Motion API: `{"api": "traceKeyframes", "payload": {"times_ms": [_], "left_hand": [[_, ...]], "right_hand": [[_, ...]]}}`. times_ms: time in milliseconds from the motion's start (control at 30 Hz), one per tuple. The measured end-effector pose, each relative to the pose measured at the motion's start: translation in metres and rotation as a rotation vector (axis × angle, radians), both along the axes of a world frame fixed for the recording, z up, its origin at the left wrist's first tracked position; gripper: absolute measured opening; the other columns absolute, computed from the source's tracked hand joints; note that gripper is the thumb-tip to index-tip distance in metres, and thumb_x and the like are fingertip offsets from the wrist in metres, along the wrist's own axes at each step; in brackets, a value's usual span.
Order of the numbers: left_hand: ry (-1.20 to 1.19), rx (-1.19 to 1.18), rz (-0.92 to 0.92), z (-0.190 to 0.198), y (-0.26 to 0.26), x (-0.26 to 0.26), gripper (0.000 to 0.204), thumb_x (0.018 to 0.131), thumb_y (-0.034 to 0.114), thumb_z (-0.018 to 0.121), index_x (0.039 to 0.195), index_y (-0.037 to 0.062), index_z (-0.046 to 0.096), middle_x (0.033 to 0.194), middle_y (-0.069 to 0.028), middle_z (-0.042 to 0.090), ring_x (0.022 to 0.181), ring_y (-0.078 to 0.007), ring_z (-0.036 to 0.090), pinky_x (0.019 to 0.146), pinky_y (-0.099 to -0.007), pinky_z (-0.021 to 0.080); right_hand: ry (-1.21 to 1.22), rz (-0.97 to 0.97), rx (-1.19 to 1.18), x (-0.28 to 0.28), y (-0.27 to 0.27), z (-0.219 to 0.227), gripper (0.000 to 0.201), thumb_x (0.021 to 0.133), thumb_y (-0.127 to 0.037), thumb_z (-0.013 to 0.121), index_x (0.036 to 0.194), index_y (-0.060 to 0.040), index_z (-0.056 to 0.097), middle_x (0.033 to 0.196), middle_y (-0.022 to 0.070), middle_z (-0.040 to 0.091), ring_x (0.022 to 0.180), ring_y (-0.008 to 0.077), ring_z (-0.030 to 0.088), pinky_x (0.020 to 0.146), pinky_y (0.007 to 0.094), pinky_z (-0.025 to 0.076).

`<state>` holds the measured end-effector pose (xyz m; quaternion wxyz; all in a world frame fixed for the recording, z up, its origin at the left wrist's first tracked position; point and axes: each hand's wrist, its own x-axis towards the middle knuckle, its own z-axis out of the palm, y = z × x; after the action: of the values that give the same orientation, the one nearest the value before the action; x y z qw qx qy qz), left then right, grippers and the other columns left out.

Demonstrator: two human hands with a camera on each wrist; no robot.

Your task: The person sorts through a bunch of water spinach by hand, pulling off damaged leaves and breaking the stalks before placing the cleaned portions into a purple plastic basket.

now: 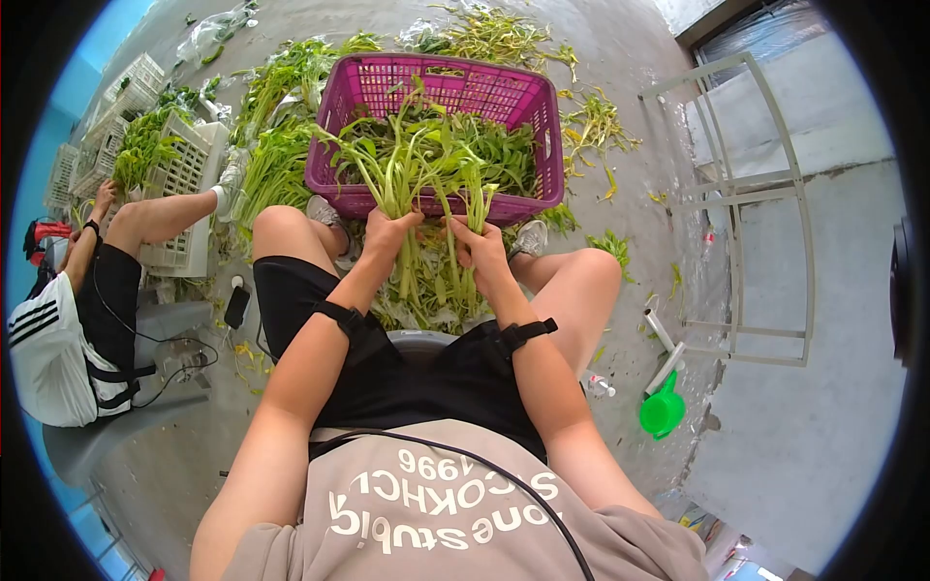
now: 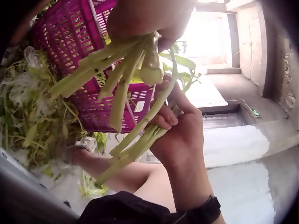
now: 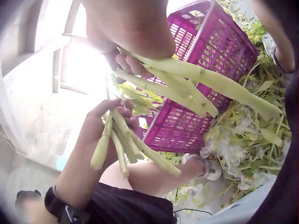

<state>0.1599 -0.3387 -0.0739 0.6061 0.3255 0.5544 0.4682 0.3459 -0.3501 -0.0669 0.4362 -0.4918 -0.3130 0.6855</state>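
In the head view the left hand (image 1: 387,235) grips a bunch of green leafy stalks (image 1: 392,184), their cut ends pointing down toward the lap. Beside it, the right hand (image 1: 478,250) holds a smaller bunch (image 1: 477,205). Both hands are at the near edge of a purple crate (image 1: 320,179) that contains leafy greens (image 1: 504,155). The left wrist view shows thick pale stalks (image 2: 122,88) below the left hand (image 2: 149,18), and the right hand (image 2: 180,135) with its fingers curled round thinner stems. In the right wrist view, long stalks (image 3: 210,84) jut from the right hand (image 3: 131,28).
Loose greens (image 1: 276,174) lie left of the crate, and yellowish scraps (image 1: 494,39) behind it. At the left, another person (image 1: 58,339) sits near white crates (image 1: 184,184). A metal frame (image 1: 799,223) and a green scoop-like object (image 1: 663,411) are on the right.
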Motion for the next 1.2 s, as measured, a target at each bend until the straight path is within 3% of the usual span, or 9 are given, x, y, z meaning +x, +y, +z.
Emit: {"api": "traceKeyframes", "payload": {"times_ms": [67, 200, 267, 367, 500, 833, 933, 1200], "left_hand": [[0.071, -0.100, 0.119, -0.011, 0.002, -0.002, 0.014, 0.081, 0.006, 0.074, 0.092, 0.0003, 0.067, 0.078, -0.0073, 0.067, 0.063, -0.0175, 0.064, 0.057, -0.0342, 0.051], [0.126, -0.185, 0.152, -0.004, 0.001, -0.007, 0.013, 0.083, 0.006, 0.074, 0.092, 0.0009, 0.066, 0.078, -0.0072, 0.066, 0.062, -0.0177, 0.064, 0.056, -0.0340, 0.051], [-0.035, -0.113, 0.282, -0.006, 0.000, -0.009, 0.016, 0.085, 0.010, 0.075, 0.093, 0.0043, 0.064, 0.076, -0.0037, 0.064, 0.063, -0.0166, 0.064, 0.057, -0.0317, 0.052], [-0.248, 0.065, 0.423, -0.014, 0.009, -0.018, 0.009, 0.088, 0.006, 0.071, 0.092, 0.0035, 0.063, 0.076, -0.0068, 0.065, 0.062, -0.0183, 0.065, 0.059, -0.0325, 0.053], [-0.334, 0.147, 0.410, -0.012, 0.014, -0.023, 0.009, 0.091, 0.002, 0.067, 0.097, 0.0036, 0.061, 0.079, -0.0072, 0.067, 0.068, -0.0182, 0.067, 0.064, -0.0305, 0.054], [-0.471, 0.196, 0.338, -0.004, 0.017, -0.029, 0.012, 0.092, 0.003, 0.068, 0.100, 0.0035, 0.059, 0.075, -0.0044, 0.059, 0.062, -0.0147, 0.058, 0.059, -0.0279, 0.049], [-0.531, 0.229, 0.422, 0.012, 0.014, -0.028, 0.012, 0.092, 0.002, 0.067, 0.099, 0.0044, 0.057, 0.076, -0.0042, 0.058, 0.062, -0.0137, 0.056, 0.060, -0.0270, 0.049], [-0.635, 0.287, 0.427, -0.004, 0.023, -0.045, 0.013, 0.094, 0.001, 0.065, 0.101, 0.0059, 0.055, 0.077, -0.0037, 0.057, 0.066, -0.0132, 0.056, 0.061, -0.0271, 0.050]], "right_hand": [[0.010, -0.012, -0.007, 0.001, 0.002, 0.001, 0.021, 0.094, -0.016, 0.073, 0.109, -0.0011, 0.071, 0.081, 0.0046, 0.069, 0.047, 0.0056, 0.041, 0.044, 0.0232, 0.030], [-0.093, -0.064, -0.014, -0.002, 0.001, 0.003, 0.026, 0.093, -0.016, 0.073, 0.113, -0.0005, 0.068, 0.082, 0.0053, 0.069, 0.046, 0.0060, 0.043, 0.043, 0.0235, 0.032], [-0.114, -0.090, -0.018, -0.002, 0.002, 0.003, 0.026, 0.093, -0.016, 0.073, 0.112, -0.0001, 0.067, 0.082, 0.0049, 0.069, 0.046, 0.0063, 0.043, 0.043, 0.0238, 0.032], [-0.090, -0.143, -0.034, 0.002, 0.003, 0.000, 0.023, 0.093, -0.016, 0.073, 0.109, 0.0000, 0.067, 0.081, 0.0043, 0.069, 0.045, 0.0068, 0.044, 0.042, 0.0242, 0.032], [0.017, -0.137, -0.007, 0.009, 0.006, -0.002, 0.020, 0.096, -0.017, 0.070, 0.106, -0.0003, 0.069, 0.079, 0.0034, 0.069, 0.044, 0.0074, 0.041, 0.042, 0.0241, 0.032], [0.097, -0.048, -0.021, 0.011, 0.003, 0.002, 0.027, 0.098, -0.022, 0.067, 0.109, 0.0031, 0.069, 0.080, 0.0039, 0.068, 0.047, 0.0076, 0.042, 0.045, 0.0239, 0.032], [0.104, -0.037, -0.035, 0.011, 0.002, 0.004, 0.027, 0.098, -0.022, 0.066, 0.109, 0.0030, 0.068, 0.079, 0.0024, 0.066, 0.048, 0.0078, 0.041, 0.045, 0.0240, 0.031], [0.286, 0.063, -0.104, 0.011, 0.001, 0.011, 0.030, 0.099, -0.021, 0.063, 0.115, 0.0043, 0.067, 0.077, 0.0003, 0.063, 0.054, 0.0045, 0.043, 0.046, 0.0211, 0.029]]}}
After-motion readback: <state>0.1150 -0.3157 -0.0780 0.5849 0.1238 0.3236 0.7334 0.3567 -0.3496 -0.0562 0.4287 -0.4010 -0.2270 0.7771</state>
